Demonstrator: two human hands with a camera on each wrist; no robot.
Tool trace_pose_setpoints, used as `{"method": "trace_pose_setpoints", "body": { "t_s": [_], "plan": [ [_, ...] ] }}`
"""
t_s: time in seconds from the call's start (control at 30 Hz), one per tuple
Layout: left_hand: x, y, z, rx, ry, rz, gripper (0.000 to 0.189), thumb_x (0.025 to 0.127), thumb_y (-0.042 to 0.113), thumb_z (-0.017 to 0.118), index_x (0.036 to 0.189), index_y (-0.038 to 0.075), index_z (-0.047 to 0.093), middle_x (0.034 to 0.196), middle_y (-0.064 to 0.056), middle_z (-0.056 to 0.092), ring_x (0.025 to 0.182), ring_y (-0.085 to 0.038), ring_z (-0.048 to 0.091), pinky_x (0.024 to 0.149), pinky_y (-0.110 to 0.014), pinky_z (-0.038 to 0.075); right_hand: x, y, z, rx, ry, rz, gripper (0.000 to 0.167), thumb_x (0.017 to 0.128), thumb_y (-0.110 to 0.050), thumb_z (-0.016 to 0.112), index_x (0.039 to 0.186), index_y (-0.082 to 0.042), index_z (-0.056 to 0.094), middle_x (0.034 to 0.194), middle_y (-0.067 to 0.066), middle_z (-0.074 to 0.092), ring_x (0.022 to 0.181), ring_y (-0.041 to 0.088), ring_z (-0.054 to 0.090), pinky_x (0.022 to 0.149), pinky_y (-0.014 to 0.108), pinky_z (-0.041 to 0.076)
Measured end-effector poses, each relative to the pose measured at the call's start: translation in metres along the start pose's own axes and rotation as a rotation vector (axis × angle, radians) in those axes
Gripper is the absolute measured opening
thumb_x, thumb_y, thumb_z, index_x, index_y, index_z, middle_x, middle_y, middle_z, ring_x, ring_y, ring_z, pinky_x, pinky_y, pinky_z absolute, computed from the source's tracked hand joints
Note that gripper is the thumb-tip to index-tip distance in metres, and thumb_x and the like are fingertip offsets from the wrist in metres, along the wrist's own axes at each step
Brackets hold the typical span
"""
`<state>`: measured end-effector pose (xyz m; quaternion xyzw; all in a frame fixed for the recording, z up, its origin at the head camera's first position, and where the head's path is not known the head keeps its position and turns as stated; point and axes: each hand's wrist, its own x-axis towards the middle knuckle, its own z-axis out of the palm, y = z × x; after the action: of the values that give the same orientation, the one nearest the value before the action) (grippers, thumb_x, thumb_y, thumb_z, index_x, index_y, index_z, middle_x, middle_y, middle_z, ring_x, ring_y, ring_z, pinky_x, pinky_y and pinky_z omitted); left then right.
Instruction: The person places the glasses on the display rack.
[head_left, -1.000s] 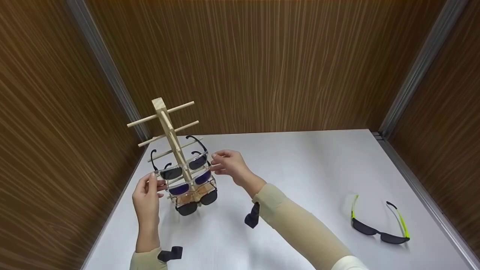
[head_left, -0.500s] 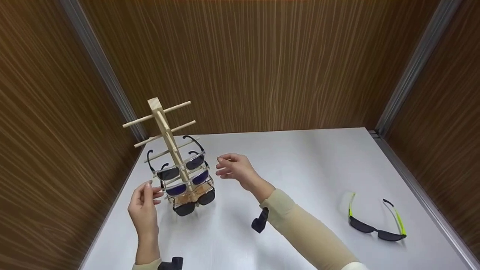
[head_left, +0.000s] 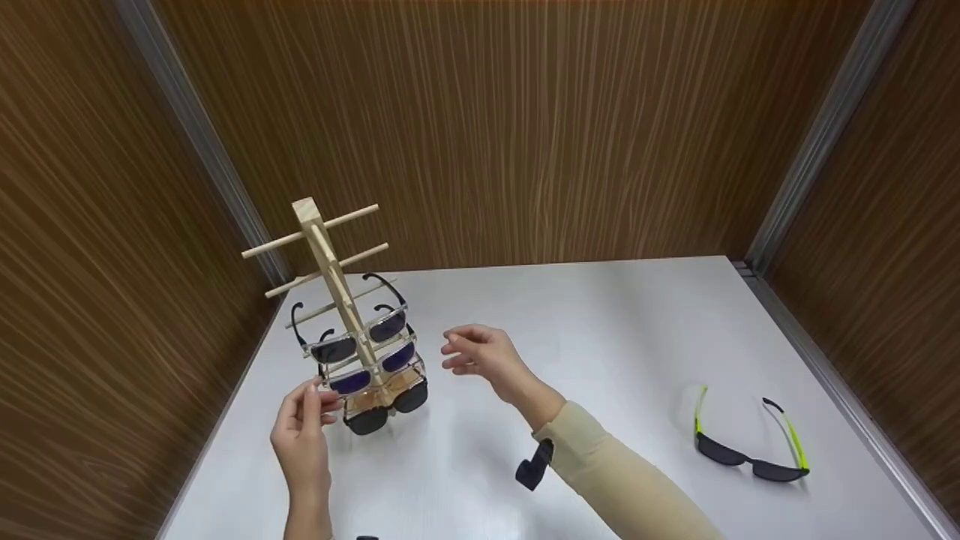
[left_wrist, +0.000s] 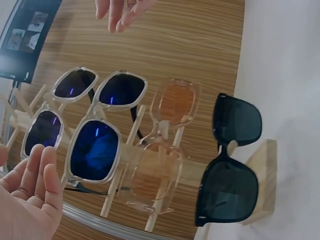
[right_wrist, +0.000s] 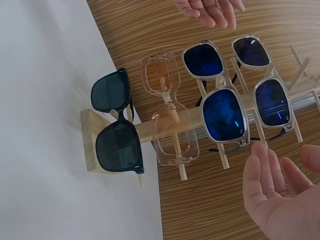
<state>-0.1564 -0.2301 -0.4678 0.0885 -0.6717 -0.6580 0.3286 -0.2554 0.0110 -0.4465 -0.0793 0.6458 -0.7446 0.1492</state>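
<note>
A wooden eyewear stand [head_left: 327, 259] leans at the left in the head view. It bears clear-framed sunglasses with dark lenses [head_left: 334, 350] uppermost, clear-framed blue-lensed sunglasses [head_left: 350, 382] beneath, then amber-tinted sunglasses [left_wrist: 177, 104], and black sunglasses [head_left: 367, 421] lowest. My left hand [head_left: 304, 427] is by the stand's left side, fingers loosely bent and holding nothing; whether a fingertip touches a frame I cannot tell. Off the stand's right side, my right hand [head_left: 487, 360] hovers apart from the glasses, fingers relaxed and nothing in them.
Black sunglasses with yellow-green temples [head_left: 752, 457] lie unfolded on the white table [head_left: 600, 337] at the right. Bare pegs [head_left: 364, 255] stick out from the stand's upper part. Wood-grain panels [head_left: 510, 135] enclose the back and sides. A screen [left_wrist: 30, 37] shows in the left wrist view.
Both hands have come down from beside the uppermost sunglasses. My right hand has also drawn away to the right. The sunglasses stay on the stand, and the head view has shifted slightly.
</note>
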Motion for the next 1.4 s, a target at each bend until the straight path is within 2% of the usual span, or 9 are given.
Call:
{"method": "trace_pose_setpoints", "body": {
  "t_s": [0.2,0.4,0.67,0.83,1.1,1.33,1.4],
  "plan": [
    [-0.009,-0.008,0.003,0.015,-0.032,-0.037,0.03,0.097,0.025,0.051,0.11,0.0,0.062,0.087,-0.018,0.064,0.077,-0.023,0.063,0.06,-0.023,0.05,-0.008,0.008,-0.002,0.016,0.01,0.008,0.03,0.091,-0.022,0.061,0.113,-0.003,0.061,0.098,0.013,0.065,0.085,0.026,0.067,0.075,0.035,0.053],
    [-0.016,-0.014,0.009,0.022,-0.071,-0.057,0.029,0.097,0.025,0.051,0.109,0.001,0.062,0.086,-0.016,0.064,0.073,-0.019,0.063,0.059,-0.023,0.05,-0.014,0.017,-0.007,0.028,0.014,0.012,0.031,0.09,-0.024,0.062,0.113,-0.003,0.061,0.098,0.013,0.065,0.085,0.026,0.067,0.076,0.035,0.053],
    [-0.027,-0.022,0.021,-0.02,-0.135,-0.103,0.03,0.097,0.019,0.051,0.108,-0.008,0.058,0.083,-0.018,0.064,0.07,-0.02,0.065,0.061,-0.026,0.051,-0.022,0.034,-0.022,0.03,0.023,0.022,0.033,0.091,-0.025,0.062,0.114,-0.002,0.06,0.099,0.013,0.065,0.085,0.027,0.066,0.075,0.036,0.053],
    [-0.034,-0.027,0.028,-0.036,-0.168,-0.128,0.029,0.097,0.018,0.051,0.107,-0.008,0.058,0.083,-0.02,0.064,0.072,-0.024,0.064,0.061,-0.028,0.051,-0.027,0.04,-0.032,0.019,0.037,0.012,0.036,0.09,-0.028,0.062,0.115,-0.003,0.06,0.101,0.014,0.065,0.087,0.027,0.066,0.076,0.037,0.053],
    [-0.039,-0.033,0.038,-0.03,-0.254,-0.083,0.024,0.096,0.012,0.051,0.107,-0.009,0.058,0.085,-0.021,0.065,0.073,-0.024,0.064,0.062,-0.027,0.05,-0.034,0.052,-0.049,0.047,0.054,-0.001,0.039,0.091,-0.028,0.061,0.118,-0.002,0.058,0.103,0.015,0.064,0.09,0.029,0.065,0.077,0.036,0.052],
    [-0.045,-0.039,0.046,-0.04,-0.298,-0.147,0.022,0.096,0.011,0.052,0.107,-0.006,0.06,0.084,-0.017,0.066,0.074,-0.026,0.064,0.063,-0.029,0.05,-0.043,0.066,-0.062,0.054,0.067,0.02,0.041,0.091,-0.03,0.061,0.119,-0.001,0.057,0.107,0.019,0.062,0.091,0.029,0.064,0.077,0.036,0.052],
    [-0.047,-0.035,0.049,-0.032,-0.316,-0.157,0.02,0.096,0.009,0.051,0.106,-0.006,0.06,0.085,-0.019,0.065,0.075,-0.027,0.063,0.064,-0.03,0.05,-0.047,0.07,-0.067,0.053,0.072,0.03,0.042,0.091,-0.031,0.061,0.12,-0.001,0.056,0.107,0.019,0.062,0.091,0.029,0.064,0.078,0.036,0.052]
  ]
}}
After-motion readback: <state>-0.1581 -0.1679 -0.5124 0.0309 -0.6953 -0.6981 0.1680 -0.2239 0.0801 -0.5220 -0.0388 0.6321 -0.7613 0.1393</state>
